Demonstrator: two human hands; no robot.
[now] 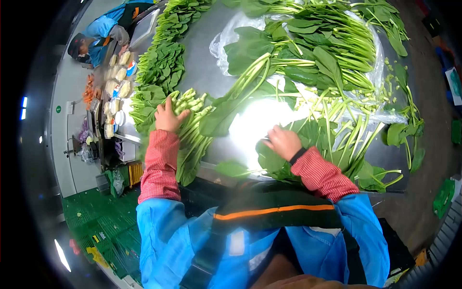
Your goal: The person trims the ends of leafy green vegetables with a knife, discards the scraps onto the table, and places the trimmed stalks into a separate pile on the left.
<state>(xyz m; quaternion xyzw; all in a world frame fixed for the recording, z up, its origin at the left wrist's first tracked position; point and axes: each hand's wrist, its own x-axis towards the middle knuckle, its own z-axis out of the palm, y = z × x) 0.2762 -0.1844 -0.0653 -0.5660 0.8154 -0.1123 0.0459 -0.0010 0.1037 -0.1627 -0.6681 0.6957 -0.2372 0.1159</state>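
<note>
Leafy greens with pale stems cover much of a metal table (199, 53). At the table's left side my left hand (168, 117) lies with fingers apart on a bunch of greens (192, 120), beside the long row of bunches (161, 67). My right hand (283, 142) is near the table's front edge, by broad loose leaves (272, 159); its fingers are bent together around something dark and too small to make out. Bright glare lies just beyond it. A large heap of greens (332, 53) rests on clear plastic at the back right.
Wrapped pale packages (124, 89) stand left of the row, with orange items (88, 91) farther left. Another person (98, 36) is at the upper left. Green crates (96, 216) are at the lower left. Loose stems (385, 180) overhang the right front edge.
</note>
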